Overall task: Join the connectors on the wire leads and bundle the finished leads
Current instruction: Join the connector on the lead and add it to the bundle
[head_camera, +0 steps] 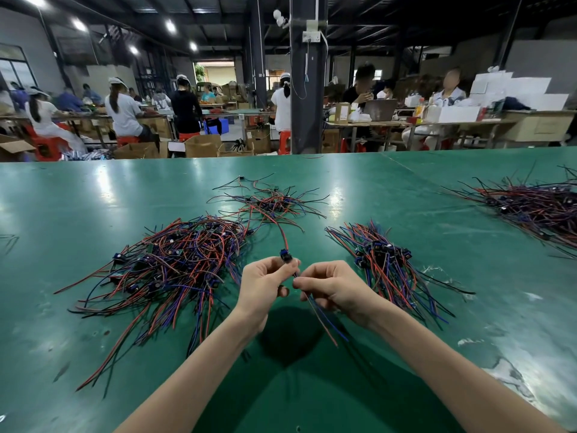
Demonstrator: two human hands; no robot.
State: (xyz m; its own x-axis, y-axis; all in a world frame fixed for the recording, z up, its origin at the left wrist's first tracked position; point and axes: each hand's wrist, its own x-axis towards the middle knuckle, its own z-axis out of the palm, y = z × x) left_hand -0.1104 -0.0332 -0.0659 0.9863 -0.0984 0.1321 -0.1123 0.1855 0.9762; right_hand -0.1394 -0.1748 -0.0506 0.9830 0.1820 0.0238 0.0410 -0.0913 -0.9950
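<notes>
My left hand [263,281] pinches a small blue and black connector [285,255] at its fingertips, above the green table [93,195]. A red wire [282,235] runs from that connector up into the small far pile [270,203]. My right hand [329,284] pinches the end of a red, blue and black wire lead [324,323] that trails down toward me. The two hands almost touch at the fingertips. A big loose heap of leads [175,264] lies to the left. A tidier bundle of leads [387,264] lies to the right.
Another large heap of leads [537,207] lies at the far right of the table. Beyond the table's far edge, a dark pillar [307,89] stands, and people sit at benches with cardboard boxes. White scuffs mark the table at right.
</notes>
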